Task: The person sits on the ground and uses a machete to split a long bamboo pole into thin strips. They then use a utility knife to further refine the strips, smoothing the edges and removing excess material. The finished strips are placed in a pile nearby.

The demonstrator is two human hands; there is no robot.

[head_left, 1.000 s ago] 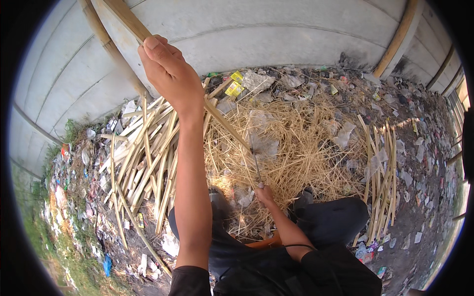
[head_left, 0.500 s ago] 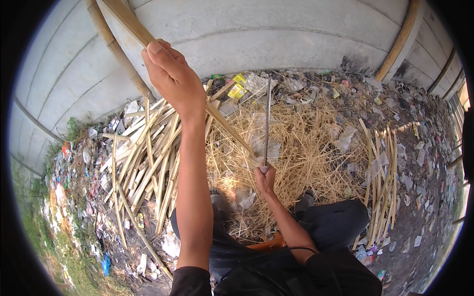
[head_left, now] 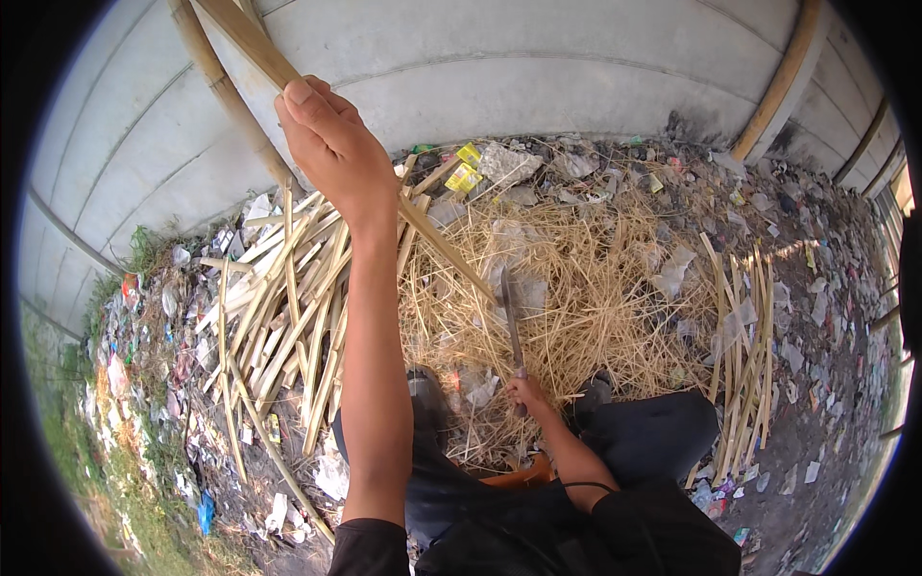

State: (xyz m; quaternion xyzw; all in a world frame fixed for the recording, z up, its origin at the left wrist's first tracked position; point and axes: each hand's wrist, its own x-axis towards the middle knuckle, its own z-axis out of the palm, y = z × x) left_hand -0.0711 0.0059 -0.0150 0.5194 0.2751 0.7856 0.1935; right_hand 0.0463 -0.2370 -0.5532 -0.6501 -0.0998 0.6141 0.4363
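Note:
My left hand (head_left: pixel 336 154) is raised high and wrapped round a long bamboo strip (head_left: pixel 252 43). The strip slants down to the right behind my wrist, and its lower end comes out over the pale shavings (head_left: pixel 595 307). Low in front of my body, my right hand (head_left: pixel 528 394) grips a long-bladed knife (head_left: pixel 512 326) by its handle. The blade points up and away, its tip close to the strip's lower end; whether they touch I cannot tell. Left of the shavings, partly behind my left forearm, lies a heap of split bamboo strips (head_left: pixel 279 317).
A smaller bundle of thin strips (head_left: pixel 744 355) lies to the right of my knee. Behind everything rises a grey panel wall (head_left: pixel 538 67) with bamboo poles (head_left: pixel 226 91) against it. Litter (head_left: pixel 816 317) covers the ground, and grass (head_left: pixel 125 461) grows at the left.
My right hand has come down toward my body, and the knife has dropped with it, its blade now tilted slightly left. My left hand and the strip stay nearly where they were.

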